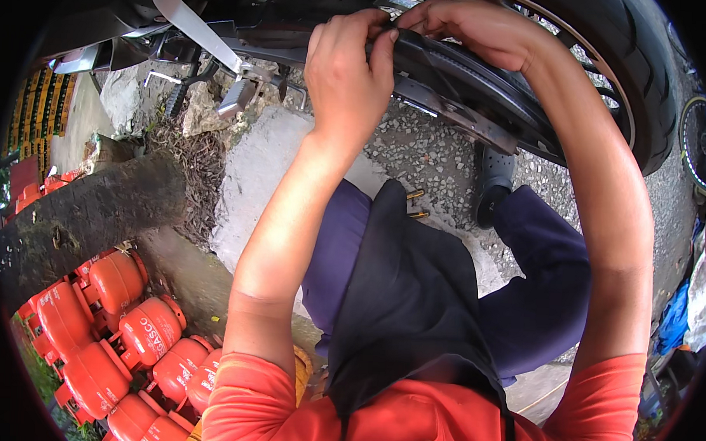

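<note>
A motorcycle's rear end lies across the top of the head view, with a black tyre at the right. Along the wheel runs a long black cover, apparently a chain guard. At its front end, my left hand is closed, thumb and fingers bent around a small dark part I cannot make out. My right hand reaches over the guard from the wheel side, its fingers curled in close to my left fingertips. What its fingers grip is hidden.
A silver lever and a footrest jut out left of my hands. Two yellow-tipped items show beside my black apron. Red gas cylinders crowd the lower left, below a dark log. Gravel lies under the motorcycle.
</note>
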The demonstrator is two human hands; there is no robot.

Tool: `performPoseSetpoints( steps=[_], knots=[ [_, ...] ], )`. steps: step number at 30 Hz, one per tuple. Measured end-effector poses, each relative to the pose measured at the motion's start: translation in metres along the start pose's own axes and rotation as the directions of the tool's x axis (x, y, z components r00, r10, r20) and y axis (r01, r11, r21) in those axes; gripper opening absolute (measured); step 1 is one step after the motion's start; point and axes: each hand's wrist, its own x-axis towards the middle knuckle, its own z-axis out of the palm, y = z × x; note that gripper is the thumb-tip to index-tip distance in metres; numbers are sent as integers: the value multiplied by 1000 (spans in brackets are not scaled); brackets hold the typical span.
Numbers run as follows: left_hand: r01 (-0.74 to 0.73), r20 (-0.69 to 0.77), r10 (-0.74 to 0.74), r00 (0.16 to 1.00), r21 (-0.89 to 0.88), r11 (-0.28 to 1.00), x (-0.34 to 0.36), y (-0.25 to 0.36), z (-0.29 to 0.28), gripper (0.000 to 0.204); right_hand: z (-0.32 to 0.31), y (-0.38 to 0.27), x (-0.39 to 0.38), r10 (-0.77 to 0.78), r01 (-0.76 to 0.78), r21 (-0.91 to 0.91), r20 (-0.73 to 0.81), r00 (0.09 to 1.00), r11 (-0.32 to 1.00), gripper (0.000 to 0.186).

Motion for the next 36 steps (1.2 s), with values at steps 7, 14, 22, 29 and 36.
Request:
performPoseSetpoints(
  steps=[7, 14, 22, 29, 36],
  knots=[
    [22, 216, -7, 976, -67, 998, -20, 59, 5, 35, 3, -8, -6, 42, -42, -9, 1, 999, 999, 27],
    [78, 458, -95, 884, 56, 995, -1, 65, -4, 47, 13, -7, -8, -6, -28, -210, -158, 987, 977, 27],
    [193, 668, -200, 716, 86, 977, 22, 61, -3, 48, 4, -14, -11, -32, 7, -276, -84, 996, 961, 29],
    [309, 627, -237, 742, -6, 951, 10, 66, -7, 45, 13, -21, -19, 62, -71, -97, -94, 994, 993, 27],
    [266, 635, -140, 760, -108, 958, -1, 55, -18, 50, 25, -16, -15, 64, -84, -193, -104, 992, 978, 32]
  ],
)
